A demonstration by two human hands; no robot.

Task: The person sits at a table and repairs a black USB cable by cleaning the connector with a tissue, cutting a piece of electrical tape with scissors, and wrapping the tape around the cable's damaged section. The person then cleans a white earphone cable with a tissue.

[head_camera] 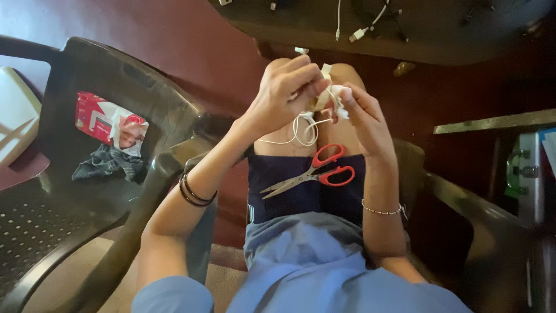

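Observation:
My left hand (285, 88) and my right hand (360, 111) meet above my knees. Both pinch a thin white cable (301, 130) near its end, where a strip of pale tape (325, 87) sits between the fingers. The rest of the cable hangs in loops below the hands. Red-handled scissors (315, 174) lie on my lap on dark blue shorts, blades pointing left, untouched.
A dark plastic chair (87, 191) stands at my left, holding a red and white packet (110, 123) and a dark cloth (107, 163). A dark table (417, 35) with white cables (365, 26) is ahead. A metal case (530, 168) stands at the right.

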